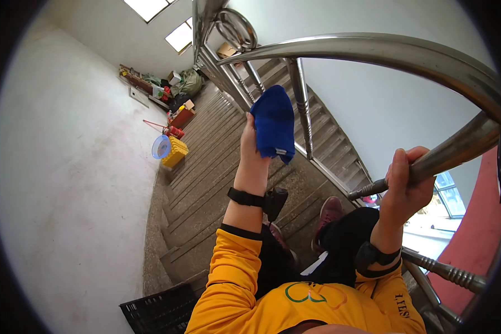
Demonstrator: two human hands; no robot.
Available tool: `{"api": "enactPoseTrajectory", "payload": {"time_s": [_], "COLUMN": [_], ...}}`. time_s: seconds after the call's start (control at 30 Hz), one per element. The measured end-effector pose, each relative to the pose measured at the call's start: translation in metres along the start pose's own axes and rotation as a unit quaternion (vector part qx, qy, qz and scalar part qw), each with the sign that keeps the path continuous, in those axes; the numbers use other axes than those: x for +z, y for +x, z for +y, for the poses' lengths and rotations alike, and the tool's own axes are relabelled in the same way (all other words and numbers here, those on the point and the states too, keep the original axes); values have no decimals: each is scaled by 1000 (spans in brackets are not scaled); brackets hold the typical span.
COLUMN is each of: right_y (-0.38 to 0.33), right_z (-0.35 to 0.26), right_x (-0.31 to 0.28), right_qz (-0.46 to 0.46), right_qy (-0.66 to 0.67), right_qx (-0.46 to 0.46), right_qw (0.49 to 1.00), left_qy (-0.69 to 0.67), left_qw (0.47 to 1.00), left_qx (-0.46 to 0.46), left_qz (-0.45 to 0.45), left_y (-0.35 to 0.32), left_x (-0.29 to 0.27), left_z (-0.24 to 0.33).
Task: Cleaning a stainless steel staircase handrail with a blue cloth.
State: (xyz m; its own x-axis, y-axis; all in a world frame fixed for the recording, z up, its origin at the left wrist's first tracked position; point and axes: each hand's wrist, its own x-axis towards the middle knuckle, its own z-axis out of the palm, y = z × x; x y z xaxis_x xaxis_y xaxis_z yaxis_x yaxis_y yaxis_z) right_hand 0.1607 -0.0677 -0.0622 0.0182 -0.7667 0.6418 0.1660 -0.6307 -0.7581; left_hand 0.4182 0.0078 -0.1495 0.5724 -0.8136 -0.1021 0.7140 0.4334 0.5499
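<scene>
A folded blue cloth is in my left hand, held out over the stairs next to the metal railing. The cloth hides most of the fingers; the thumb side shows along its left edge. On the right, my right hand wraps round a shiny metal baluster of the stair railing. Above both hands curves the metal handrail. Each wrist wears a black strap, and a small black device sits on the left one.
Grey stone stairs run down between the white wall and the railing. Along the wall are a yellow crate, a blue basin, a red fire extinguisher and piled bags. A black crate stands at lower left.
</scene>
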Motion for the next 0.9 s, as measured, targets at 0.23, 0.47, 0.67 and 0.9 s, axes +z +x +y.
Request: {"api": "enactPoseTrajectory", "payload": {"time_s": [0.23, 0.47, 0.67, 0.9], "right_y": [-3, -2, -2, -3], "right_z": [2, 1, 1, 1], "right_x": [-1, -2, -4, -1], "right_qz": [1, 7, 2, 4], "right_qy": [14, 15, 3, -1], "right_qx": [6, 8, 4, 8], "right_qw": [1000, 1000, 1000, 1000], "left_qy": [-23, 109, 349, 553], "left_qw": [997, 984, 922, 741], "left_qx": [77, 97, 142, 381], "left_qz": [3, -105, -87, -12], "left_y": [1, -20, -16, 20], "left_x": [130, 130, 105, 85], "left_z": [7, 11, 13, -16]}}
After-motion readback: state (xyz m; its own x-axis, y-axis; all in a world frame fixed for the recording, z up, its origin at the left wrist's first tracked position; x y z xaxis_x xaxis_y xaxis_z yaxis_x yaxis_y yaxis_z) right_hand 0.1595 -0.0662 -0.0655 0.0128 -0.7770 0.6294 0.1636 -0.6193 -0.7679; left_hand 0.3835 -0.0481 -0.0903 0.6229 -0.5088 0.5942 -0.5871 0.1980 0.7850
